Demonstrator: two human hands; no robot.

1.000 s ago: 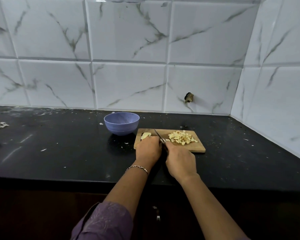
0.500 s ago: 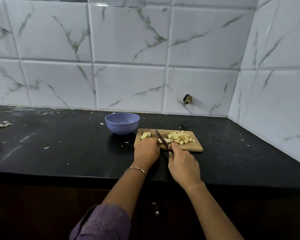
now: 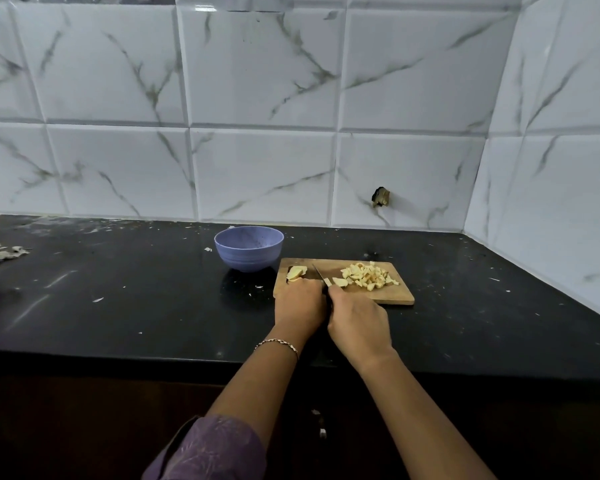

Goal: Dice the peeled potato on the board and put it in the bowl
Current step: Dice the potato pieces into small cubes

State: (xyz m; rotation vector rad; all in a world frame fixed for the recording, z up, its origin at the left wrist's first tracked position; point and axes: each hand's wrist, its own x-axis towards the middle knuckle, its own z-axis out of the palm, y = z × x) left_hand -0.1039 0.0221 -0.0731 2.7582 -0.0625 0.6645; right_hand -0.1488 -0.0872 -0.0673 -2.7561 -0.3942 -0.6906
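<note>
Pins the potato chunk (image 3: 297, 273) at the left end of the board (image 3: 395, 297) with the left hand (image 3: 300, 301), fingers curled over its near side, likely to stop it sliding. Grips the knife (image 3: 321, 274) in the right hand (image 3: 359, 323), blade between chunk and diced pile (image 3: 368, 277). Has the bowl (image 3: 248, 252) just beside the board, handy for tipping in.
</note>
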